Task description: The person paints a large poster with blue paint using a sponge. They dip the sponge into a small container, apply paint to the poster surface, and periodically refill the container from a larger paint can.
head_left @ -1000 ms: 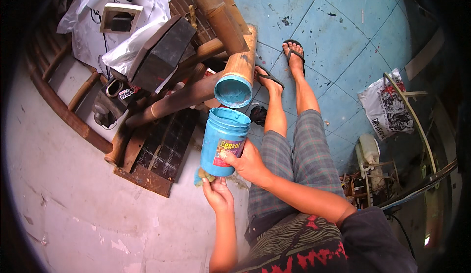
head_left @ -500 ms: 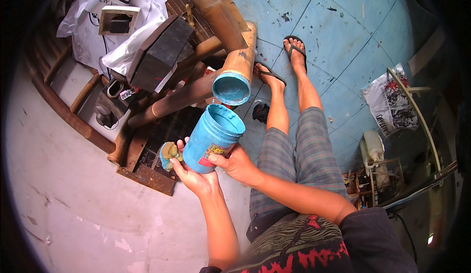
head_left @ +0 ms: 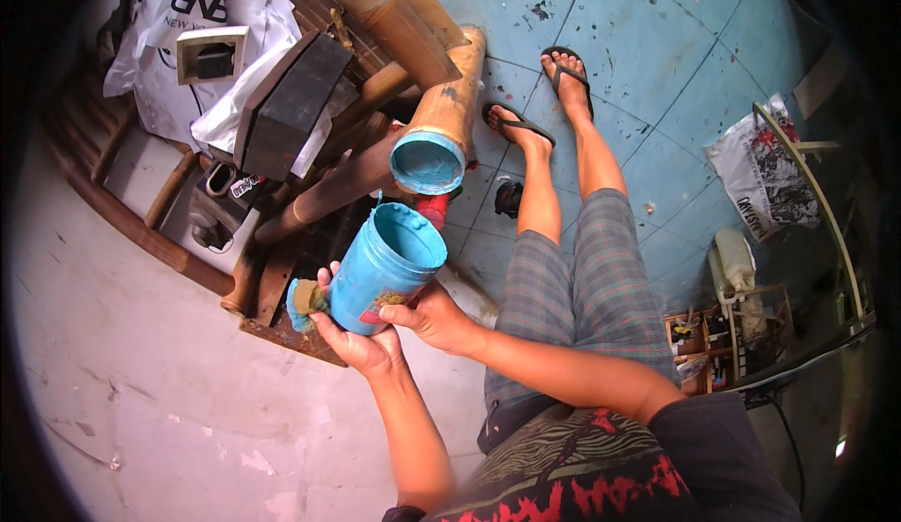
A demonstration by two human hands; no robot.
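Both hands hold an uncapped, paint-smeared blue plastic jar (head_left: pixel 377 254), its mouth tilted up and away to the right, thick blue paint coating the inside. From below and the left, my left hand (head_left: pixel 364 351) supports the jar. Its fingers also keep a yellowish sponge (head_left: pixel 306 297) with blue paint on it against the jar's left side. My right hand (head_left: pixel 434 319) grips the jar's lower right side, thumb across the label. Just beyond the jar's mouth, a round lid (head_left: pixel 427 165) smeared with blue paint sits at the end of a bamboo armrest (head_left: pixel 441 99).
A bamboo bench (head_left: pixel 155 240) at left carries a white bag (head_left: pixel 169 109), a dark box (head_left: pixel 296 99) and a small framed item (head_left: pixel 211 55). My sandalled feet stand on blue tiles (head_left: pixel 648 62). At right are a printed bag (head_left: pixel 765 170) and a crate (head_left: pixel 718 344).
The view has shifted a little. The jar has moved slightly down and left, leaving a wider gap to the lid. Both hands keep their hold on it.
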